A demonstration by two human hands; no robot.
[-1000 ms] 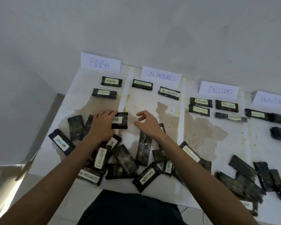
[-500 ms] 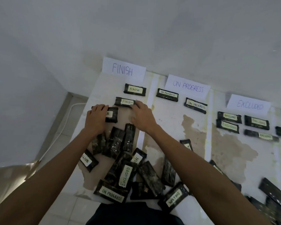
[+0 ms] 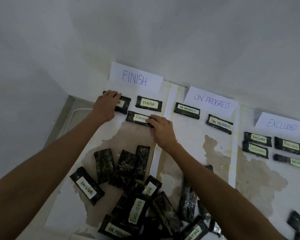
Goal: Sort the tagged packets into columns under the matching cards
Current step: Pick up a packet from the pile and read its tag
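Observation:
Three white cards stand at the wall: FINISH (image 3: 136,78), ON PROGRESS (image 3: 211,101) and EXCLUDED (image 3: 280,125). My left hand (image 3: 106,105) grips a dark packet tagged FINISH (image 3: 124,104) at the top left of the FINISH column, flat on the table. Beside it lies another FINISH packet (image 3: 149,103). My right hand (image 3: 160,129) rests its fingers on the right end of a third FINISH packet (image 3: 137,117) below. Two ON PROGRESS packets (image 3: 187,110) and several EXCLUDED packets (image 3: 257,138) lie under their cards.
A loose heap of dark packets (image 3: 128,170) fills the near table, some face down, some tagged WAITING (image 3: 87,187), EXCLUDED (image 3: 137,211) or ON PROGRESS (image 3: 116,230). White strips (image 3: 233,153) divide the stained table (image 3: 215,153) into columns. The table's left edge drops to the floor.
My left hand has carried its FINISH packet from the pile up to the top left of the FINISH column. My right hand stays on the lower FINISH packet. The view has shifted left.

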